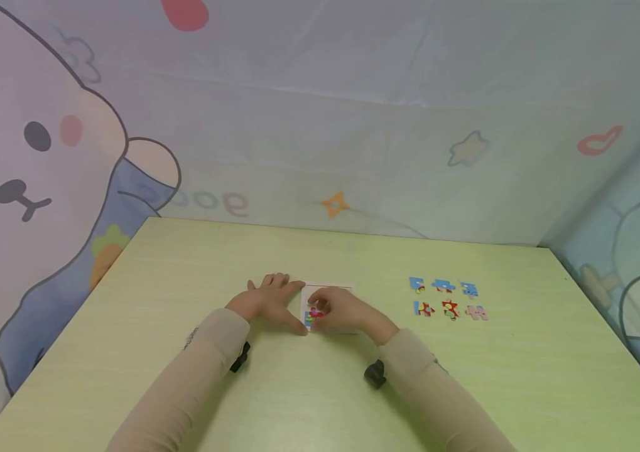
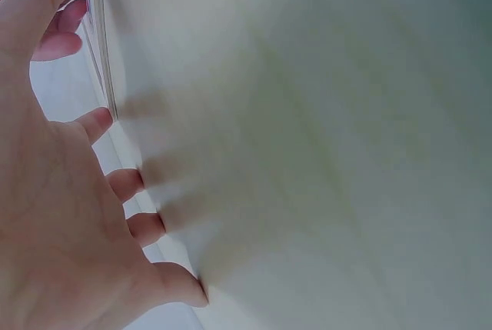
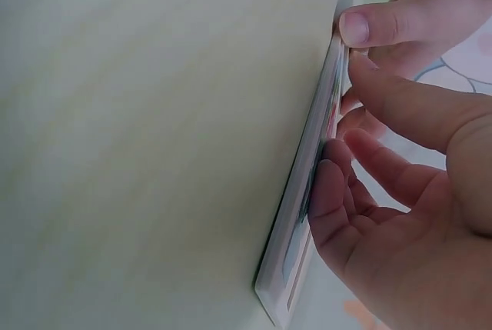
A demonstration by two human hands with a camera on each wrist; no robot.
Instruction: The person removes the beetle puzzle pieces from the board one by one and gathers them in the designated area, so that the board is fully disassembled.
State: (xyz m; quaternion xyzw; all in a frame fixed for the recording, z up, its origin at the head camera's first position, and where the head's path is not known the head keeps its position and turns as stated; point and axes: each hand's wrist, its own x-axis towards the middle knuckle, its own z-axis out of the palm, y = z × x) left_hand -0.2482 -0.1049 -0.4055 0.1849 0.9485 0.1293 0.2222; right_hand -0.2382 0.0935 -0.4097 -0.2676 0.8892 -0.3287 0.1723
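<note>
A shallow white puzzle tray [image 1: 328,286] lies flat on the table. My left hand [image 1: 271,303] is spread at its left side, thumb by the near corner and index finger by the far one; in the left wrist view the fingertips touch the tabletop. Over the tray, my right hand [image 1: 344,310] curves its thumb and fingers around a red and blue jigsaw piece [image 1: 311,316] in the tray's left part. The right wrist view shows those curled fingers [image 3: 330,184] low against the tray edge [image 3: 296,230]. My right hand covers much of the tray's interior.
Several loose jigsaw pieces [image 1: 451,308] lie in two rows on the table [image 1: 308,389], right of the tray. A printed cloth [image 1: 297,125] hangs behind the table's back edge and along its sides.
</note>
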